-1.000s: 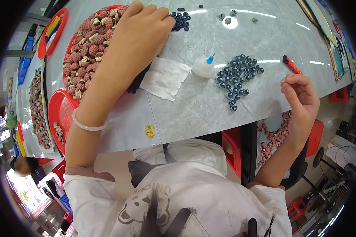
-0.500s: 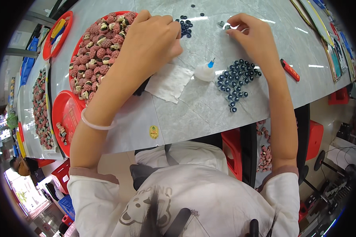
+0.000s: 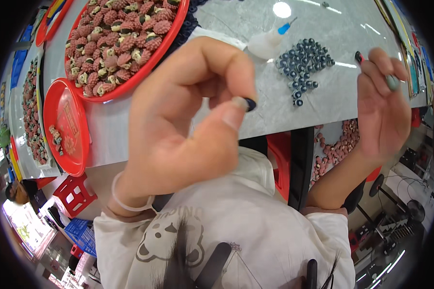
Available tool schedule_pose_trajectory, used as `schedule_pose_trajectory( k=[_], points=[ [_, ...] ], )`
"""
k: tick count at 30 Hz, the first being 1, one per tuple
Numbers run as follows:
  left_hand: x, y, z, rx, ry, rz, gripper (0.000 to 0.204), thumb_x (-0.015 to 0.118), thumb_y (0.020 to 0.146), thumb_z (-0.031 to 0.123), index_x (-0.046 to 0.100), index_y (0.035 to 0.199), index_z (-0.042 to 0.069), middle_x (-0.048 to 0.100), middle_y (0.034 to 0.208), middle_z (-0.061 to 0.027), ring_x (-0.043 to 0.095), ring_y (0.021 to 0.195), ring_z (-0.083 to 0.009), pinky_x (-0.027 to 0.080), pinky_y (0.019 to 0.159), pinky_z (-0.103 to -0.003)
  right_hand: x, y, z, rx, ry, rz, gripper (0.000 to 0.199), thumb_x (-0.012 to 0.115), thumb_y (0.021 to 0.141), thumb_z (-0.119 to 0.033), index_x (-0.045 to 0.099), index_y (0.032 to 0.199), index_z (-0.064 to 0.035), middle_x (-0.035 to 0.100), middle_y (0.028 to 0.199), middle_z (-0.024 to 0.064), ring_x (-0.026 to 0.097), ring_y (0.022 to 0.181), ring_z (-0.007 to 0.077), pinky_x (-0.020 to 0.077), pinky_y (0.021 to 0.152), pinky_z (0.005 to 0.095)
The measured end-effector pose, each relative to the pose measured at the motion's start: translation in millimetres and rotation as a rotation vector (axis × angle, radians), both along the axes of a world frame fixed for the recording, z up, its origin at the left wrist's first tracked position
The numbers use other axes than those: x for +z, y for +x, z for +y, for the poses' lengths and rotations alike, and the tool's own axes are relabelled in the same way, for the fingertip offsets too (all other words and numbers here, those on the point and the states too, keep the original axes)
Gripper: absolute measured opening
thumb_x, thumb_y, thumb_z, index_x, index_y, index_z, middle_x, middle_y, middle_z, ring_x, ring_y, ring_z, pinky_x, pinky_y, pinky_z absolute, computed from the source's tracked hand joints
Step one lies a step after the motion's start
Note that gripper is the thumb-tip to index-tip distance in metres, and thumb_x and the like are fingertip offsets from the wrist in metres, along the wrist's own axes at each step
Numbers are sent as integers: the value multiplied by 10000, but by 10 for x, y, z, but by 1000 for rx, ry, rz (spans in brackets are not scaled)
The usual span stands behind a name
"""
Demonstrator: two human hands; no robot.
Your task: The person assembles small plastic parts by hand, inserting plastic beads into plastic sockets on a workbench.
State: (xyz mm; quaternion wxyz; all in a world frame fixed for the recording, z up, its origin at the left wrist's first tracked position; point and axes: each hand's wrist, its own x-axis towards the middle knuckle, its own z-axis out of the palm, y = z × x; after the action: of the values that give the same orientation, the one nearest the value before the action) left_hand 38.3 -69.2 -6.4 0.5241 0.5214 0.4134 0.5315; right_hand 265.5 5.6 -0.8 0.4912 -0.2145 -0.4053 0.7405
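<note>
My left hand (image 3: 188, 115) is raised close to the camera, thumb and forefinger pinched on a small dark round piece (image 3: 250, 104). My right hand (image 3: 383, 106) is lifted over the table's right edge, its fingers curled, with a small grey-green piece (image 3: 392, 83) at the fingertips. Between the hands, a cluster of dark blue round beads (image 3: 301, 65) with shiny tops lies on the grey table. Behind it stands a white squeeze bottle (image 3: 265, 44) with a blue needle tip. A white cloth (image 3: 217, 36) is partly hidden behind my left hand.
A large red tray (image 3: 165, 54) heaped with pink, textured figures stands at the left. Near it lies a smaller red tray (image 3: 77, 139) with a few figures. Dark pieces (image 3: 188, 24) lie beside the large tray. More pink pieces (image 3: 333, 149) sit below the table's right edge.
Both hands have come back from the far table toward me; the left is now close to the camera, the right further right. The view has shifted, so the table sits higher in the picture.
</note>
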Motion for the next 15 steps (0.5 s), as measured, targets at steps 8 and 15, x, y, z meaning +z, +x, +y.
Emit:
schedule_pose_trajectory(
  k=[8, 15],
  points=[
    [-134, 281, -73, 85, 105, -147, 215, 512, 764, 196, 419, 841, 19, 369, 745, -53, 334, 543, -77, 294, 474, -177, -32, -368, -574, 81, 45, -9, 224, 552, 769, -51, 444, 950, 27, 434, 913, 144, 476, 630, 128, 427, 556, 204],
    [-206, 217, -104, 164, 308, 143, 216, 513, 766, 158, 438, 892, -1, 397, 811, -72, 386, 589, -82, 326, 524, -191, -140, -463, -621, 19, 336, -307, 253, 603, 733, -45, 467, 935, 24, 474, 943, 170, 533, 666, 143, 461, 556, 208]
  ],
)
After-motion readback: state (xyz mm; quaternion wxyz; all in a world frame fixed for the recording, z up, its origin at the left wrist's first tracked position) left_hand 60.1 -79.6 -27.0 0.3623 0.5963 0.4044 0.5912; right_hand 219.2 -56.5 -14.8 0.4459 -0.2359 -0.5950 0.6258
